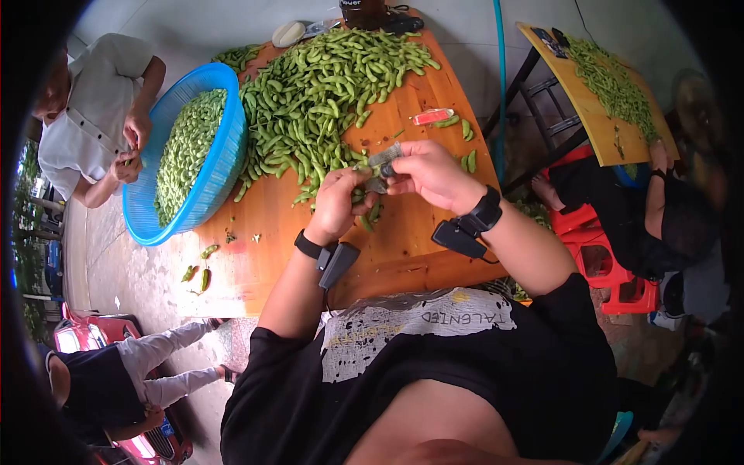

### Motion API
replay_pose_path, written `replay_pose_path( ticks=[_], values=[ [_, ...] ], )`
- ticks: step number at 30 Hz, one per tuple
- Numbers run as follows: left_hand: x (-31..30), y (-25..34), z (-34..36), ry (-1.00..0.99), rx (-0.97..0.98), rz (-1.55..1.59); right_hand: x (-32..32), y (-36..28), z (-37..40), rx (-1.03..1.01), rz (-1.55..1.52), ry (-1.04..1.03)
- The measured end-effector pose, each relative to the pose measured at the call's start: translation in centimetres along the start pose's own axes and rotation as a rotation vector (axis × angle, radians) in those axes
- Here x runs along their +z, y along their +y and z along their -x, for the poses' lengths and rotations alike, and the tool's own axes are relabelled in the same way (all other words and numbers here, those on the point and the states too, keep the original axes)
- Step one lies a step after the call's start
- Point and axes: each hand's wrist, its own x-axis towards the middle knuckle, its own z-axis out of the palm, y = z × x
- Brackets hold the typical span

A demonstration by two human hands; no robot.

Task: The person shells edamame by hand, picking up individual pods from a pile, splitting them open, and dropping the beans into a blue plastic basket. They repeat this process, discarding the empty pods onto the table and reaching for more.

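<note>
My left hand (338, 203) and my right hand (431, 172) meet over the wooden table (418, 225), close to the near side of a large heap of green soybean pods (318, 101). Between the fingertips is a thin greyish strip (385, 154), somewhat see-through like tape, with small dark bits around it. Both hands are closed in a pinch at this strip; the fingers partly hide it. A few pods (370, 215) lie just beneath the hands. Dark straps with small box-like devices sit on both wrists.
Left of the heap stands a blue plastic basket (232, 155) full of shelled beans (190, 151). A red-and-white packet (432, 116) lies right of the heap, beside loose pods. One person works across the basket, another at a second table (628, 143) near red stools (612, 271).
</note>
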Motion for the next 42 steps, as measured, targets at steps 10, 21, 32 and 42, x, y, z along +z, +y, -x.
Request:
replay_pose_path(
  ticks=[10,21,32,42],
  values=[
    [-0.9,0.1,-0.3,-0.023,-0.071,-0.166,0.0,2.7,1.1,0.050,-0.121,0.083],
    [-1.2,0.9,0.2,-0.195,-0.186,-0.237,-11.3,1.3,0.8,-0.185,0.204,0.437],
    [-2.0,3.8,1.6,0.014,0.085,-0.613,-6.0,3.6,7.0,-0.776,1.448,-0.329],
    [-4.7,2.9,-0.9,0.078,0.114,0.106,-3.5,-0.9,1.4,-0.669,1.451,0.175]
  ],
)
